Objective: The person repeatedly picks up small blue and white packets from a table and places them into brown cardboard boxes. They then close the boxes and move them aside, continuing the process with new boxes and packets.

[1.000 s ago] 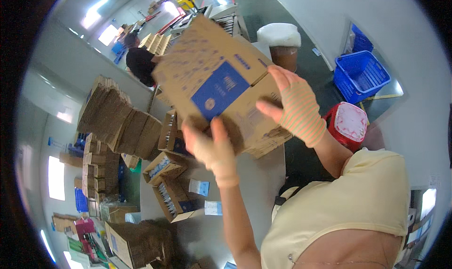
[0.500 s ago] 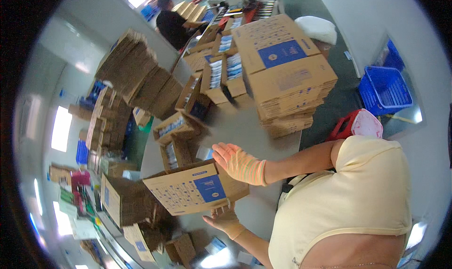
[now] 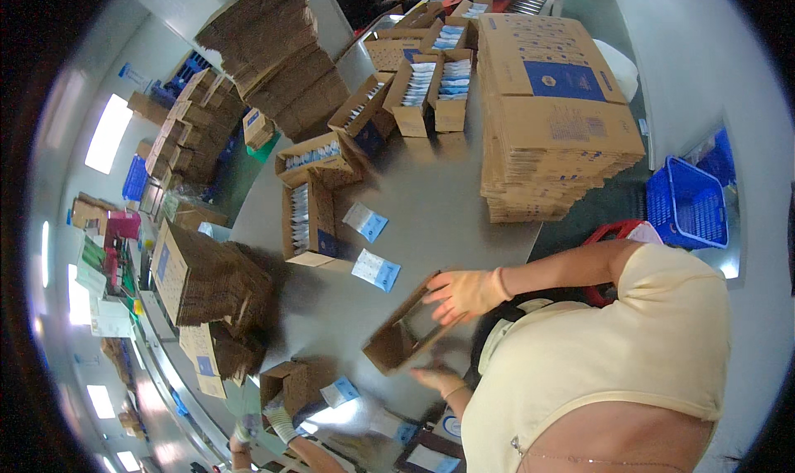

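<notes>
A small brown cardboard carton (image 3: 391, 346) is tilted in front of my body, its open inside partly showing. My right hand (image 3: 460, 295) grips its upper edge, with the fingers spread over the rim. My left hand (image 3: 439, 380) is just below the lower end, fingers stretched out; I cannot tell whether they touch it. Two white-and-blue packets, an upper one (image 3: 365, 221) and a lower one (image 3: 376, 270), lie on the grey table (image 3: 431, 196) beyond the carton. A carton filled with packets (image 3: 300, 218) stands beside them.
A tall stack of flattened cartons (image 3: 563, 134) stands on the table's right. Several filled cartons (image 3: 414, 92) line the far side. More stacked cardboard (image 3: 215, 283) is at the left. Another person's gloved hands (image 3: 281, 423) are by a small carton (image 3: 284, 384). Blue basket (image 3: 686, 201) at right.
The carton has turned from its printed side to show its open inside, and has come closer to my body. My right hand has gone from a flat palm to gripping its edge.
</notes>
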The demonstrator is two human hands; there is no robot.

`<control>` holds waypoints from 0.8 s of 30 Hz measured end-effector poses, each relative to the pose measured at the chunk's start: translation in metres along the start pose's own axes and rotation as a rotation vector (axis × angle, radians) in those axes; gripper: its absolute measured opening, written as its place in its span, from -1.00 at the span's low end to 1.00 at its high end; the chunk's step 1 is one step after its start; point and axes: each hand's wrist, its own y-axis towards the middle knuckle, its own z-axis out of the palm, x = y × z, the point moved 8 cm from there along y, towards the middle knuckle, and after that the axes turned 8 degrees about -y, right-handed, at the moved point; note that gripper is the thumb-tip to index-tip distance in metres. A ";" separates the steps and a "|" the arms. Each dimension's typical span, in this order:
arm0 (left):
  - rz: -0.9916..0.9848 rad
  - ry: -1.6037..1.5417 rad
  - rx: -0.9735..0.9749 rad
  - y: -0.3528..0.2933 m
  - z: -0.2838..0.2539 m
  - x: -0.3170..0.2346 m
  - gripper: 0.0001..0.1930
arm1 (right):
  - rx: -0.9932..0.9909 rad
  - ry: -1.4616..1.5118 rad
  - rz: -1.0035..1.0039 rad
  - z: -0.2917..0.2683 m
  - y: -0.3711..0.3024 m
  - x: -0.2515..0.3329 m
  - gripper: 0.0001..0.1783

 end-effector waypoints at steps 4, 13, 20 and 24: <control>0.964 1.400 -0.067 -0.095 0.153 -0.083 -0.51 | 0.168 0.152 0.034 0.037 -0.045 -0.011 -0.57; 1.316 2.245 0.333 -0.075 0.256 -0.050 -0.73 | -0.194 0.731 0.605 0.044 -0.038 -0.064 -0.63; 1.090 2.131 0.558 -0.047 0.224 -0.031 -0.65 | -0.329 0.270 0.582 -0.005 -0.049 -0.057 -0.29; 0.286 0.868 0.416 -0.004 0.212 -0.047 -0.55 | -0.309 0.110 0.453 -0.052 -0.088 -0.048 -0.02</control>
